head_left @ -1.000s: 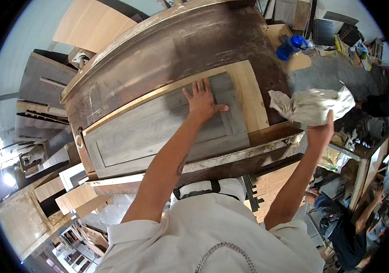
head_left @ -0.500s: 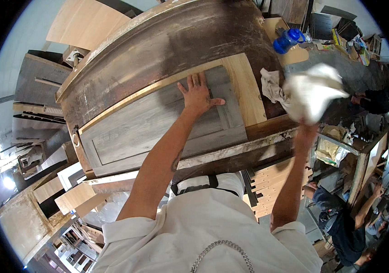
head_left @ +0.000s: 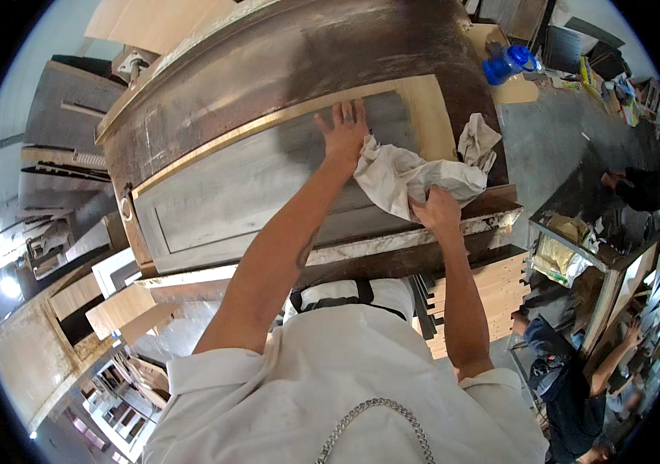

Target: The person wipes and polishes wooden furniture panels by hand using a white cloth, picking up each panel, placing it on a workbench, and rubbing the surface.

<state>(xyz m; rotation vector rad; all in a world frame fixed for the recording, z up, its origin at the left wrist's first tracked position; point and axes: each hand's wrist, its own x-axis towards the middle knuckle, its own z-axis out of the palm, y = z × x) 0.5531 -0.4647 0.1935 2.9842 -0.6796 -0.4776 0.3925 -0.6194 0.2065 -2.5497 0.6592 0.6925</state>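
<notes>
A grey-stained framed wooden panel (head_left: 237, 193) lies flat on a dark, stained workbench (head_left: 284, 54). My left hand (head_left: 343, 130) rests flat on the panel's upper right part, fingers spread. My right hand (head_left: 436, 210) grips a crumpled white rag (head_left: 411, 172) and presses it onto the panel's right end, just beside my left hand. The panel's right stile shows bare pale wood (head_left: 434, 116).
A blue plastic jug (head_left: 506, 64) stands at the bench's far right corner. Stacked pale boards (head_left: 492, 286) sit under the bench edge on the right. Another person (head_left: 577, 387) crouches at lower right by a metal rack (head_left: 577, 255). Cabinets and panels (head_left: 67, 116) stand to the left.
My right hand has come down from the air at the right and laid the rag on the panel's right end. My left hand has stayed pressed on the panel.
</notes>
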